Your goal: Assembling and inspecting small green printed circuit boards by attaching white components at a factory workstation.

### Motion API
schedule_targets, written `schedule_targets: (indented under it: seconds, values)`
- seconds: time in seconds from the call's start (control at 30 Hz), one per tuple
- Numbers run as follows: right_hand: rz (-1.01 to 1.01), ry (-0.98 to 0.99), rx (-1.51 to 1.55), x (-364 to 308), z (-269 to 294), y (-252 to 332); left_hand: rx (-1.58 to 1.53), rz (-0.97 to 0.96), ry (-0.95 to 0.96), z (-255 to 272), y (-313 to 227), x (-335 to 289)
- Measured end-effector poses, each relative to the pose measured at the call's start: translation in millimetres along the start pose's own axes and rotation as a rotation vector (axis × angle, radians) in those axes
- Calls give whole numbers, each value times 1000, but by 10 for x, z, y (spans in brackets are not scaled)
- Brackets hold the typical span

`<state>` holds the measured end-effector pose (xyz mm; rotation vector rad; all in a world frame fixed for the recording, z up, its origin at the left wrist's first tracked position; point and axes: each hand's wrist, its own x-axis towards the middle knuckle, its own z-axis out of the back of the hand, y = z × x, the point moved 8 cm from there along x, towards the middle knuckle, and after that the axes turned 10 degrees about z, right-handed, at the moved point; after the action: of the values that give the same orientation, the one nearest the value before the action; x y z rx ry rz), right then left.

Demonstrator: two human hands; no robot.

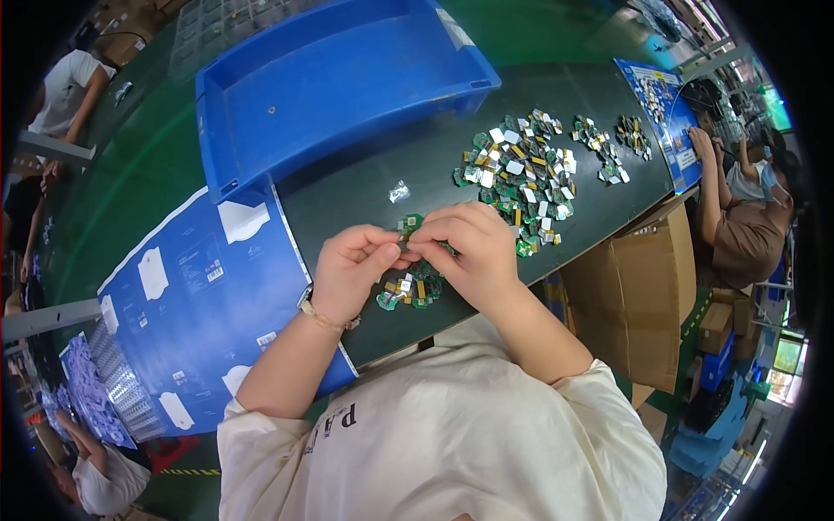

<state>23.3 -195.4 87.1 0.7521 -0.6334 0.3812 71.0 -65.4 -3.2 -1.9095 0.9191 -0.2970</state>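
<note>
Between my two hands, above the dark green tabletop [339, 195], is a small green circuit board [410, 223]. My left hand [358, 260] pinches its lower left side between thumb and fingers. From the other side my right hand [469, 247] closes on it with thumb and forefinger. Just below the hands lies a small pile of boards [401, 291] with white and gold parts. To the right spreads a larger heap of similar boards [521, 174]. A scrap of clear plastic [399, 192] rests beyond my hands.
A blue plastic bin [347, 87] stands at the far side. Blue printed sheets [200, 321] cover the left of the table. Smaller board clusters [599, 148] lie farther right. A cardboard box [625, 295] abuts the near right edge. Other people sit at the right [747, 208] and left.
</note>
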Motion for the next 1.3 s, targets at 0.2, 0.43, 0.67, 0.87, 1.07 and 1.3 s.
schedule_targets:
  seconds: [0.2,0.43,0.67,0.87,1.07,1.3]
  values:
    - [30,-47,-104,10,40,44,-107,-5,-12,40,17,-4]
    - [15,-33,-132,12,21,15,59,-26,-67,77,14,-4]
    - [26,19,-109,-10,-26,-45,151,-62,-51,68,-13,8]
    - [11,64,-22,-7,-129,-63,-1,5,11,66,47,48]
    - [-2,19,43,-20,-88,-59,-60,60,-117,182,31,49]
    - [82,17,-106,-28,-174,-26,-257,66,-110,136,112,104]
